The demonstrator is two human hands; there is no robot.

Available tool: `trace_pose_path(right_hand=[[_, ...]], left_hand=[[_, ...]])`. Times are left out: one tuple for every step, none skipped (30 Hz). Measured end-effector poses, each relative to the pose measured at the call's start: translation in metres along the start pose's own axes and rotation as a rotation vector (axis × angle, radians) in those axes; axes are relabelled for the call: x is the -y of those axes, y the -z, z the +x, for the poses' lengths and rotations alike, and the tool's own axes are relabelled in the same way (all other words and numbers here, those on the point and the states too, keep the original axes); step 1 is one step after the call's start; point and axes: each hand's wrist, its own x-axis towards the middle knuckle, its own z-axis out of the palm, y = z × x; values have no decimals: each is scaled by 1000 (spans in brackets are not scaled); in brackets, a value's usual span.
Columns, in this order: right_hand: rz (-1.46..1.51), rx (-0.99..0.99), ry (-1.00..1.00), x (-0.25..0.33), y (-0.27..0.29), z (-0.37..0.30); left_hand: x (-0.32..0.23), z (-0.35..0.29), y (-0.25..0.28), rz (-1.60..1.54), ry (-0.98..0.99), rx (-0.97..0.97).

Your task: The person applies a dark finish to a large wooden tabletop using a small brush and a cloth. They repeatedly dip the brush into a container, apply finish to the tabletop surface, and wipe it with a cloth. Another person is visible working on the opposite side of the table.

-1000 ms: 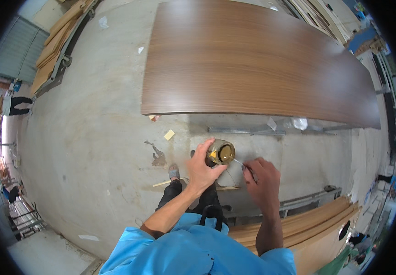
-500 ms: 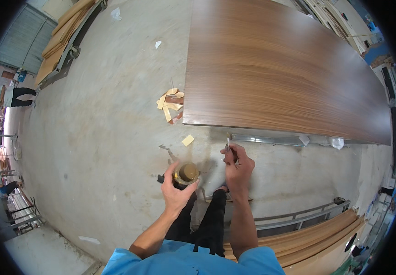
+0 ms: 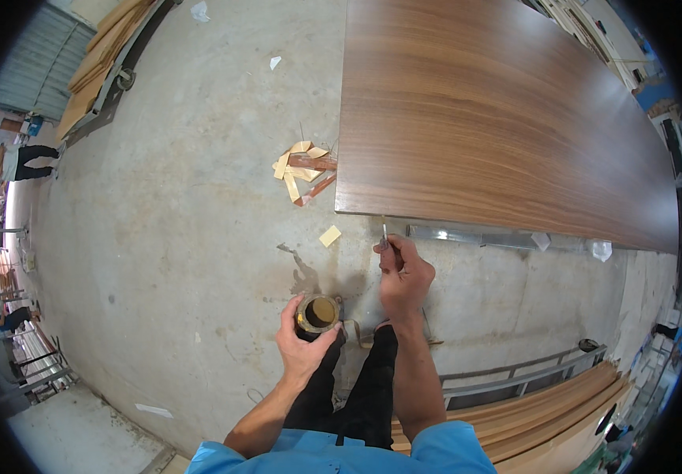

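Note:
My left hand is wrapped round a small open jar with brown stuff inside and yellowish smears on its rim. Between the pinched fingers of my right hand is a thin brush-like stick, pale and silvery. Its upper end is at the near edge of a large wood-grain panel, close to the panel's left corner. Whether the tip touches the edge is too small to tell. The panel lies flat, raised above the floor.
Yellow and brown strips lie heaped by the panel's left edge, with a small yellow block nearer me. A metal rail and stacked boards stand at lower right. A loaded trolley is far left. Other people are at the left.
My right hand has moved forward and slightly left, bringing the stick up to the panel's near edge. The jar in my left hand now shows more of its inside.

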Motion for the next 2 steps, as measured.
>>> trace_pose_path(right_hand=[[13,-3,-12,-1,2,1],[-5,6,-43,-2,5,1]], left_hand=[[2,0,0,-3,-2,3],[4,0,0,2,-8,10]])
